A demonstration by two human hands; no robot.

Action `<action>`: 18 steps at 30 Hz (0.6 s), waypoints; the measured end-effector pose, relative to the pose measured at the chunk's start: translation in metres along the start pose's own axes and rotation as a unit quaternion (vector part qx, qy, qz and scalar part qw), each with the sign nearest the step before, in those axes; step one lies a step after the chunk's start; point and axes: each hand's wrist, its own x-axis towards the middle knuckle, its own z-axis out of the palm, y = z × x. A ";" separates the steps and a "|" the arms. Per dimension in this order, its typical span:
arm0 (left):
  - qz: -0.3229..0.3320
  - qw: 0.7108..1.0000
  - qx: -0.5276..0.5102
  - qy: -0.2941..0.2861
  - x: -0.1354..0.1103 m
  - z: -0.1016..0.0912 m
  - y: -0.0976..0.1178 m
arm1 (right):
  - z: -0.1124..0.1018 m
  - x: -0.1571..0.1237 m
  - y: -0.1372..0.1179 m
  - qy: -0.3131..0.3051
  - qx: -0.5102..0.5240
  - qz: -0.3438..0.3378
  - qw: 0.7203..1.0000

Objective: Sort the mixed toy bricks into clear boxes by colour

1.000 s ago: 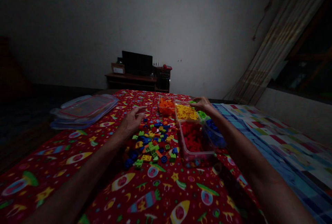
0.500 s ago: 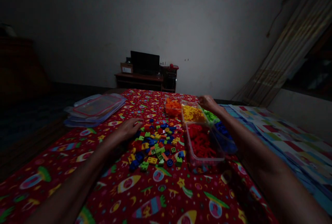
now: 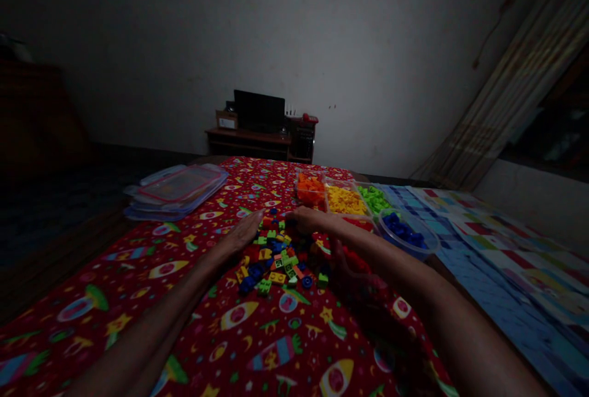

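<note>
A loose pile of mixed toy building blocks (image 3: 276,262) in blue, green, yellow, red and orange lies on the red patterned cloth (image 3: 207,305). My left hand (image 3: 246,231) rests along the left edge of this pile, its fingers stretched out and holding nothing. Over the far right part of the pile is my right hand (image 3: 306,219), fingers curled down towards the blocks; whatever is between the fingertips is hidden. Beneath my right forearm, a clear box of red blocks (image 3: 356,257) is partly covered.
Beyond it stand tubs of orange blocks (image 3: 310,188), yellow blocks (image 3: 345,199) and green blocks (image 3: 373,199). A round tub of blue blocks (image 3: 402,230) is at the right. Stacked clear lids (image 3: 179,191) lie left. A desk with a monitor (image 3: 259,111) stands by the wall.
My right hand has come back from above the tubs at the far right, moving left and nearer to the block pile. My left hand stays beside the pile, its fingers now straighter.
</note>
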 end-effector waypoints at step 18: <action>0.088 0.976 0.179 -0.094 -0.009 0.016 0.049 | 0.003 -0.045 0.007 0.171 0.195 0.070 0.963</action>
